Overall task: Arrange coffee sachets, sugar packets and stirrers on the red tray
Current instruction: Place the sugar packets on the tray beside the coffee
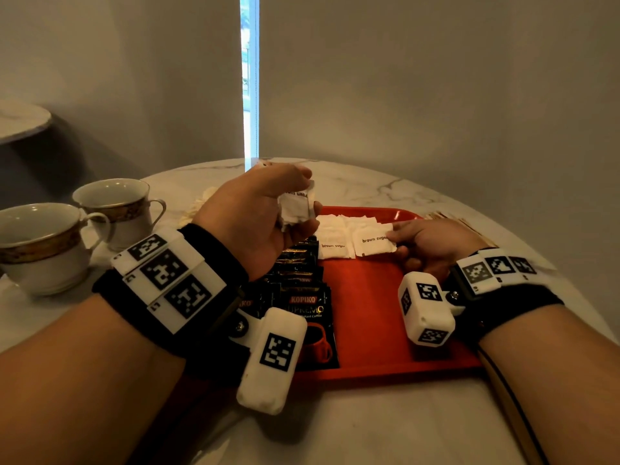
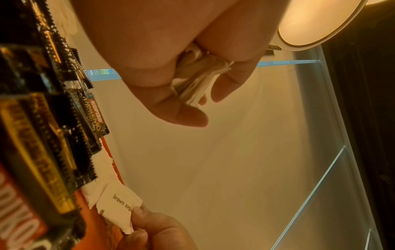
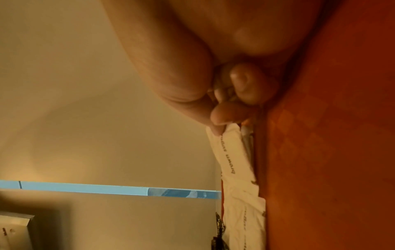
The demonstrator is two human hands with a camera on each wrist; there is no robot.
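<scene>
The red tray (image 1: 369,317) lies on the marble table. Black Kopiko coffee sachets (image 1: 302,290) overlap in a row down its left side. White brown sugar packets (image 1: 335,239) lie along its far edge. My left hand (image 1: 268,209) is raised above the tray's far left and grips a bunch of white sugar packets (image 2: 196,79). My right hand (image 1: 426,239) rests on the tray and pinches the right end of one sugar packet (image 1: 374,245), which lies flat beside the others (image 3: 233,152). Wooden stirrers (image 1: 449,219) lie on the table beyond the right hand, partly hidden.
Two white cups with gold bands (image 1: 43,246) (image 1: 117,209) stand on the table (image 1: 385,182) to the left of the tray. A pale doily (image 1: 201,199) lies behind the left hand. A grey wall stands close behind the round table.
</scene>
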